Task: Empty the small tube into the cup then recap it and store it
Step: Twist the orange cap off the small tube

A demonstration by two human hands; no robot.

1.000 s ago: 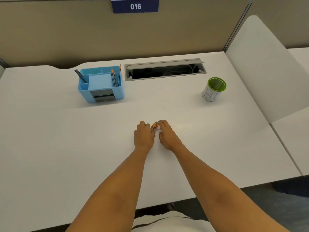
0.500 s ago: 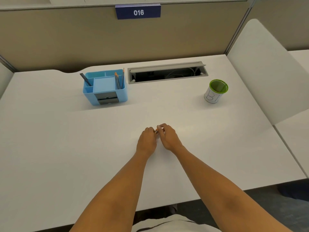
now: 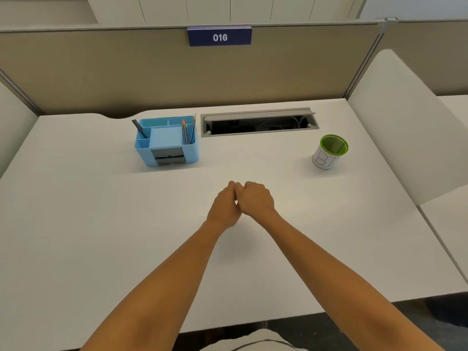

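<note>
My left hand point(image 3: 225, 205) and my right hand point(image 3: 255, 200) are pressed together over the middle of the white desk point(image 3: 101, 236), fingers closed around the small tube. Only a sliver of its orange cap point(image 3: 243, 188) shows between the fingers; the tube body is hidden. The cup point(image 3: 329, 152), white with a green rim and scribbled letters, stands upright at the right, well away from both hands. The blue desk organizer point(image 3: 167, 141) sits at the back left.
The organizer holds a few pencils and a dark pen. An open grey cable tray point(image 3: 258, 122) runs along the back. A beige partition with a "016" sign point(image 3: 219, 36) closes the far side. A white divider panel point(image 3: 402, 122) rises at the right.
Both hands have closed tighter around the tube and lifted slightly off the desk; the orange cap is now nearly hidden. The camera view tilted upward.
</note>
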